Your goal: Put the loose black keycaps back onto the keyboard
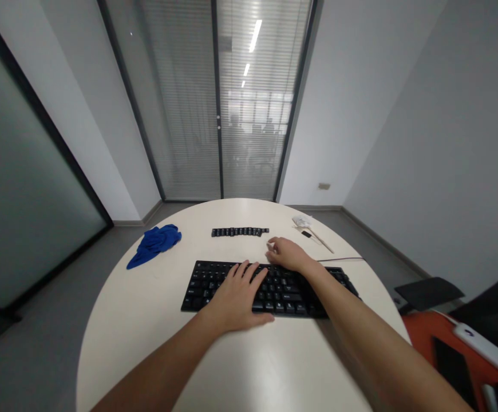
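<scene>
A black keyboard [206,285] lies across the middle of a round white table [146,320]. My left hand [239,296] rests flat on its keys with the fingers spread, holding nothing. My right hand [287,254] reaches past the keyboard's far edge, fingers curled together over the table; anything they pinch is too small to make out. A row of loose black keycaps [239,232] lies on the table beyond the keyboard, to the left of my right hand.
A crumpled blue cloth [154,244] lies at the table's left. At the far right sit a white packet [301,221], a small black piece [306,233] and a thin stick [321,241]. A cable [343,259] runs right. An orange and black chair [455,349] stands at right.
</scene>
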The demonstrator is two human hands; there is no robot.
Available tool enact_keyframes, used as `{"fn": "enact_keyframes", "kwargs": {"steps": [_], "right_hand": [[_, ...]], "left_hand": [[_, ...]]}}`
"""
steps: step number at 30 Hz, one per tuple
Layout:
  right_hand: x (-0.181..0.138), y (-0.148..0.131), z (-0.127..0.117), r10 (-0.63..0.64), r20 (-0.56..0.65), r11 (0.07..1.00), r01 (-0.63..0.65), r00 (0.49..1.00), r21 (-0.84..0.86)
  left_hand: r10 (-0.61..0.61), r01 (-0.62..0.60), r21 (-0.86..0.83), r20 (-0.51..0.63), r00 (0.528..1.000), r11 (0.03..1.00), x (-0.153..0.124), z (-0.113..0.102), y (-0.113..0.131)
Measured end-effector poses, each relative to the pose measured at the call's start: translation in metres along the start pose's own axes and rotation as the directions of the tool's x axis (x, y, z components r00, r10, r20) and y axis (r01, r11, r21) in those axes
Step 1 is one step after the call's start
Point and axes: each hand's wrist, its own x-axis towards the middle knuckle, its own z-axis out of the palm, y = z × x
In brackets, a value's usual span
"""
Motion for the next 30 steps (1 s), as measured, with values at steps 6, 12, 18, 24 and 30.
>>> {"fn": "enact_keyframes", "kwargs": {"steps": [6,12,18,24,30], "right_hand": [[0.036,-0.009,0.008,0.079,-0.038,0.995,-0.081,0.996,-0.056],[0.051,-0.013,0.010,0.105,-0.037,0.991,-0.108,0.994,-0.081],[0.052,-0.012,0.007,0.139,-0.033,0.986,-0.141,0.990,-0.085],[0.046,-0.021,0.005,0.158,-0.058,0.983,-0.163,0.986,-0.088],[0.034,-0.024,0.004,0.100,-0.037,0.994,-0.101,0.994,-0.046]], "left_hand": [[0.036,-0.035,-0.008,0.038,0.999,0.999,-0.002,-0.008,-0.006],[0.088,-0.087,-0.016,0.040,0.995,0.996,-0.002,-0.013,-0.015],[0.082,-0.081,-0.024,0.040,0.996,0.996,-0.002,-0.010,-0.017],[0.080,-0.078,-0.025,0.048,0.996,0.997,-0.002,-0.013,-0.016],[0.081,-0.081,-0.012,0.055,0.995,0.997,-0.002,-0.016,-0.015]]}}
